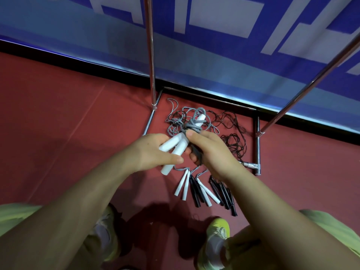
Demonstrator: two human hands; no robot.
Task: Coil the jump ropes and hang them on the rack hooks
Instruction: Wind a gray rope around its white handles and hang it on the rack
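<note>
My left hand (pixel 153 151) grips two white handles (pixel 174 151) of a grey jump rope. The grey cord (pixel 191 126) is bundled in a knot-like coil just above the handles, and my right hand (pixel 209 151) pinches that coil with thumb and fingers; a dark strip shows inside the right palm. Below the hands, several more ropes lie on the red floor: tangled grey and black cords (pixel 229 133) inside the rack base, and white handles (pixel 183 186) and black handles (pixel 224 193) laid side by side nearer to me. No hooks are in view.
The chrome rack has a left upright pole (pixel 151 55), a slanted right pole (pixel 311 82) and a base frame (pixel 258 147) on the floor. A blue and white banner (pixel 214 36) runs behind it. My green shoes (pixel 216 242) stand close to the handles.
</note>
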